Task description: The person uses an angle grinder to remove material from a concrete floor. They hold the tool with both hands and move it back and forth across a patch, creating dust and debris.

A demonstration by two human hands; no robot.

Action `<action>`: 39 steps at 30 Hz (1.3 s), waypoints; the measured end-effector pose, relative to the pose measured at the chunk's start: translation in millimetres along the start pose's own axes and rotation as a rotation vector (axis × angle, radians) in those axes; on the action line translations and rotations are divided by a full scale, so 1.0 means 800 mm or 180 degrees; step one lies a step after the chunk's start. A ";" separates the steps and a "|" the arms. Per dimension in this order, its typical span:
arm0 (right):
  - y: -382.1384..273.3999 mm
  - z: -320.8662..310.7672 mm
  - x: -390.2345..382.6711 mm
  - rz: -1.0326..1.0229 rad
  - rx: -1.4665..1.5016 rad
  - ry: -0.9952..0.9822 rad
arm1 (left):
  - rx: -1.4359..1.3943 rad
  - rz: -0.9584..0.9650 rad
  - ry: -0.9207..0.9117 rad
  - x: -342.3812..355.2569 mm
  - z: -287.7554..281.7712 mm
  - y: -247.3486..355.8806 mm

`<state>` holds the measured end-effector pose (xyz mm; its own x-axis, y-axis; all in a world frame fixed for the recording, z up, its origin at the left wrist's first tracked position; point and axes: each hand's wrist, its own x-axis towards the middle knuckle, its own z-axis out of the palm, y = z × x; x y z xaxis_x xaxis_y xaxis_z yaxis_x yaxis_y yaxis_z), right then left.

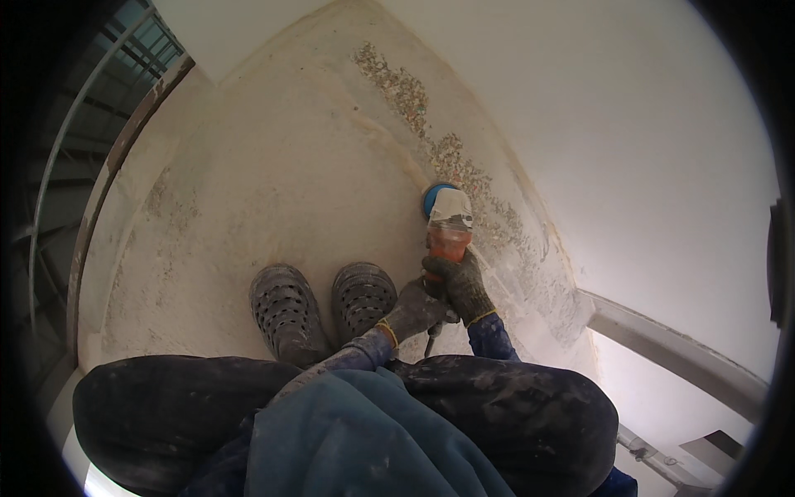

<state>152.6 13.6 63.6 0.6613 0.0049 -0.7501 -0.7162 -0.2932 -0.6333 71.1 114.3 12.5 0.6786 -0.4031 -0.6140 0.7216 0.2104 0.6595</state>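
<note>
Both my hands, in dusty dark knit work gloves, are closed round an angle grinder (450,236) with an orange body and a pale, dust-caked head. My right hand (465,284) wraps the body from the right. Lower and to the left, my left hand (416,308) grips the rear end, where a dark cord (432,338) hangs down. The round blue disc (439,197) at the far end meets the pale floor (290,174), though its contact edge is partly hidden by the tool head. A rough speckled patch (451,157) of exposed stone-like bits runs along the floor beside the disc.
My feet in grey perforated clogs (288,311) stand left of the grinder. A white wall (613,124) rises on the right, with a metal beam (679,348) lower down. At the left, a brown floor edge (124,149) borders a drop with metal railing (62,141).
</note>
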 end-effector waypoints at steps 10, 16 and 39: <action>0.004 -0.005 -0.007 -0.0042 -0.0012 0.0064 | 0.0020 0.0007 -0.0113 0.003 0.001 -0.008; 0.018 -0.011 -0.004 -0.0081 0.0048 0.0134 | 0.0261 -0.0107 -0.0190 0.000 0.001 -0.005; 0.020 -0.015 0.002 -0.0219 0.0142 -0.0041 | -0.0377 -0.0170 -0.0079 -0.006 0.001 -0.006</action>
<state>144.7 -2.2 54.9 0.7065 0.0361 -0.7068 -0.6787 -0.2488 -0.6910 64.2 114.5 12.3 0.6364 -0.4382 -0.6348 0.7687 0.2911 0.5696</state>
